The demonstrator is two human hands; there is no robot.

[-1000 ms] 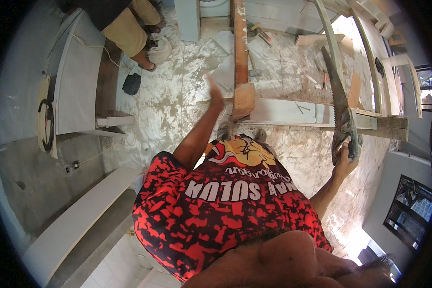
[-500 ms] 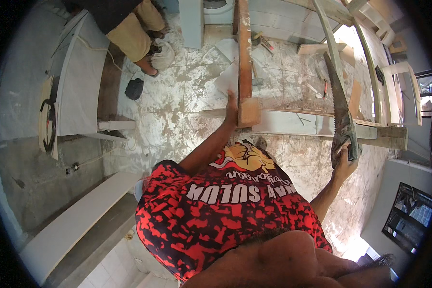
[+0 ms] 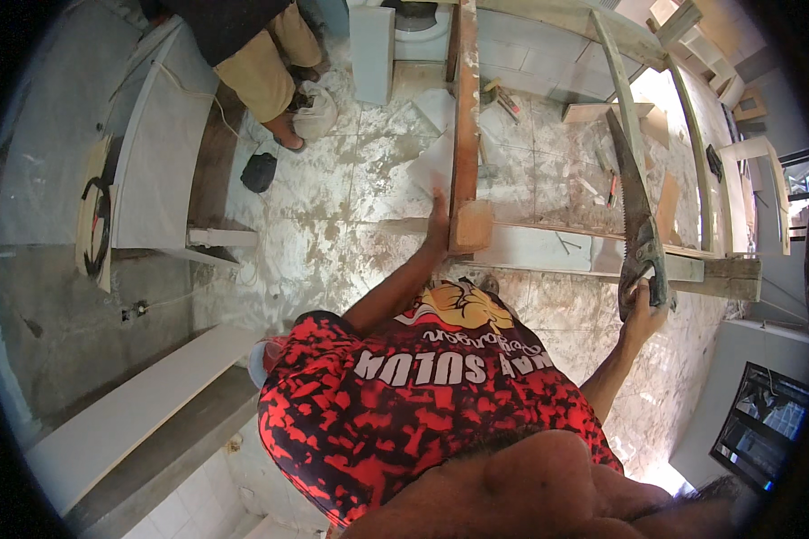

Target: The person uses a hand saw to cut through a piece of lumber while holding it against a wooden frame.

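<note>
The handsaw (image 3: 636, 184) stays at your right side, its grip clasped in your right hand (image 3: 639, 308). What has changed is your left hand (image 3: 438, 223): a second ago it was raised clear, and now it is at the left side of the reddish-brown beam (image 3: 466, 126), by the paler wood block (image 3: 471, 225) at the near end. That puts one hand on the tool and the other at the timber; you cannot tell from here whether those left fingers grip or only rest.

The saw's blade is long, dark and tapered, teeth along its left edge, tip pointing away from you. It passes over the pale crosspiece (image 3: 539, 249), where loose nails (image 3: 566, 242) lie. Beyond is the smeared, tiled floor (image 3: 333, 180).
</note>
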